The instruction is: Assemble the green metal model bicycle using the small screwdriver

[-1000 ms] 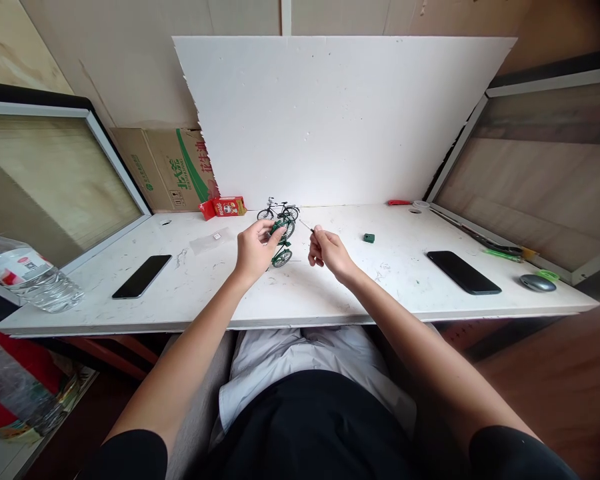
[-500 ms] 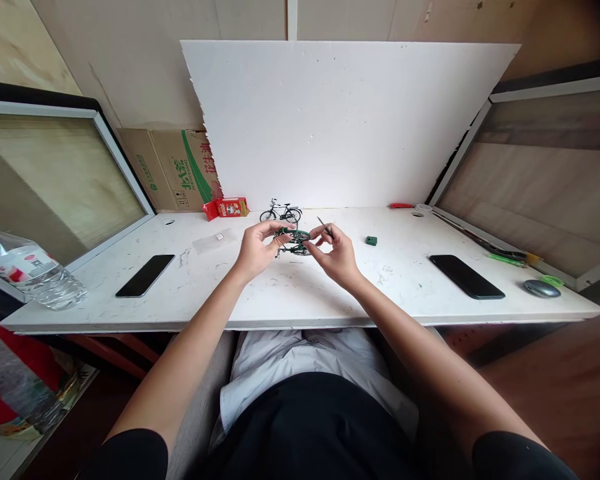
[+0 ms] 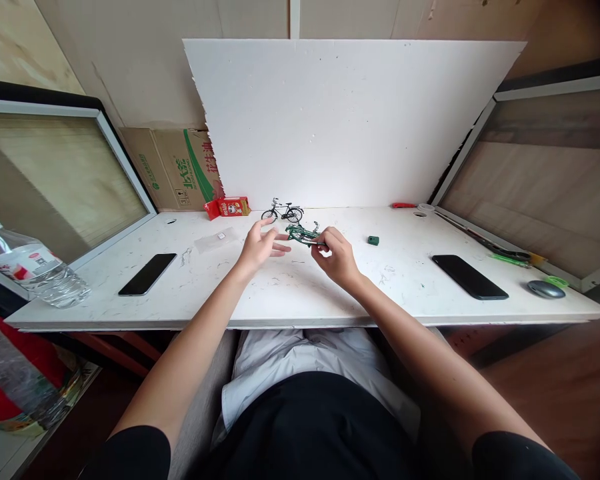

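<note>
A green miniature bicycle (image 3: 301,234) is held above the white table by my right hand (image 3: 340,256), whose fingers and thumb pinch its right end. The slim dark tool seen in that hand earlier cannot be made out clearly now. To the left of the bicycle, my left hand (image 3: 257,248) has its fingers spread, holding nothing; its fingertips come close to the bicycle's left end. Just behind, a black miniature bicycle (image 3: 283,212) stands upright on the table. A small green block (image 3: 373,241) lies to the right of my right hand.
A red box (image 3: 235,207) and a clear plastic bag (image 3: 215,240) lie left of centre. Phones lie at left (image 3: 147,274) and right (image 3: 469,277). A water bottle (image 3: 35,267) stands at the far left, a mouse (image 3: 546,289) far right. A white board (image 3: 355,127) closes the back.
My left hand has let go of the green bicycle and opened, drawing slightly left. The bicycle has turned and is now in my right hand alone.
</note>
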### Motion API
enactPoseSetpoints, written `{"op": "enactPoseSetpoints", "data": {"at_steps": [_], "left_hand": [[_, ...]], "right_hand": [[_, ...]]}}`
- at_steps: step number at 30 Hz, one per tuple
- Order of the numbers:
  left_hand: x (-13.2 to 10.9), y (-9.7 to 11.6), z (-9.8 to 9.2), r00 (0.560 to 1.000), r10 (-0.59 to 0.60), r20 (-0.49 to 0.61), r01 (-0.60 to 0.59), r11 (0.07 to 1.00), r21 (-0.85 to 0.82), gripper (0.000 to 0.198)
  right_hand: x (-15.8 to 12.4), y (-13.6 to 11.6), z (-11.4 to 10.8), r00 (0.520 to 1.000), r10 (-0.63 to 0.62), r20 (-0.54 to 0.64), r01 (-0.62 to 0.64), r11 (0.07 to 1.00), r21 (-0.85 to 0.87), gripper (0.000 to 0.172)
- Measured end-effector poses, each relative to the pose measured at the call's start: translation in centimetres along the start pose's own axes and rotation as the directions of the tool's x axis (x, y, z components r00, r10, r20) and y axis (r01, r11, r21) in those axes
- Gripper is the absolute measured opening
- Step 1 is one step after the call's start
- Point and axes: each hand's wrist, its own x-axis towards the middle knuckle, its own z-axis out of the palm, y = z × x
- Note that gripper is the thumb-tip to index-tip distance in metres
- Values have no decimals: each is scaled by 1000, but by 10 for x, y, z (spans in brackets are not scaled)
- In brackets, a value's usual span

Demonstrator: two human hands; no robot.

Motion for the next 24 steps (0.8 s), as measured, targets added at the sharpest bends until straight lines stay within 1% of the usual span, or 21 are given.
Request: {"op": "enactPoseSetpoints", "data": {"at_steps": [2,4,6,8,10,12,17,21,24], "left_hand": [[-1,3,0,985,-146,89,154,983,-97,57],[-2,3,-3,952,-227,203,262,950,-167,53],[-1,2,-6,923,-244,299,309,930,-196,44],[1,-2,-9,910,-212,356,294,936,-195,32],[3,-5,-11,915,-178,362,259,947,-191,25],[4,-8,-14,920,-163,356,243,951,-193,22],[6,-9,-16,913,-149,379,240,948,-207,25],[5,-8,-14,925,-131,357,227,944,-240,25],[7,-8,-13,948,-110,299,192,946,-263,25]], "right_hand": [[-2,2,1,998,-54,29,55,998,-30,30],[-5,3,3,992,-109,66,113,992,-55,29],[-7,3,4,984,-142,107,151,986,-77,28],[-8,2,5,978,-151,146,167,981,-102,27],[-9,1,5,973,-159,167,181,975,-127,28],[-10,1,6,971,-166,172,192,970,-151,28],[-10,3,7,972,-134,191,167,971,-172,25],[-10,2,6,976,-116,185,144,979,-147,26],[-10,0,5,984,-84,160,103,988,-117,27]]}}
